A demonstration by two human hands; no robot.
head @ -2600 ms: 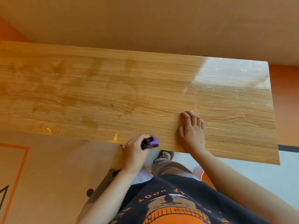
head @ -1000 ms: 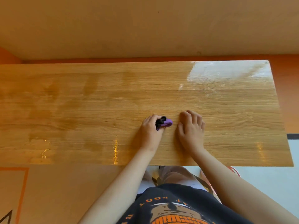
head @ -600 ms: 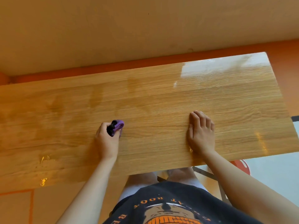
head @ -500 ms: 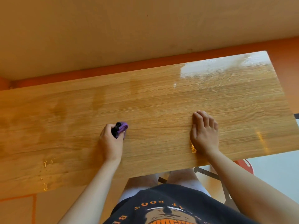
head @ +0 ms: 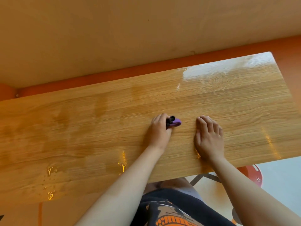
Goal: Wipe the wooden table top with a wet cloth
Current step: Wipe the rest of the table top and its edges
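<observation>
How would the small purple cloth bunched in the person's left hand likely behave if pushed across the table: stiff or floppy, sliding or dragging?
Probably floppy: the purple cloth sits crumpled into a wad inside the left hand. Likely light, since one hand encloses nearly all of it. It may glide fairly easily, as the table top looks glossy with wet streaks.

Purple-black cloth [head: 174, 122] bunched mid-table; wooden table top [head: 228, 101] streaked wet.

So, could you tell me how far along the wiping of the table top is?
Partly done, it seems. Darker damp patches and water beads cover the left of the table top. In hand: the left hand presses the bunched purple cloth mid-table, while the right hand rests flat. No damp marks show on the right end, which probably remains.
</observation>
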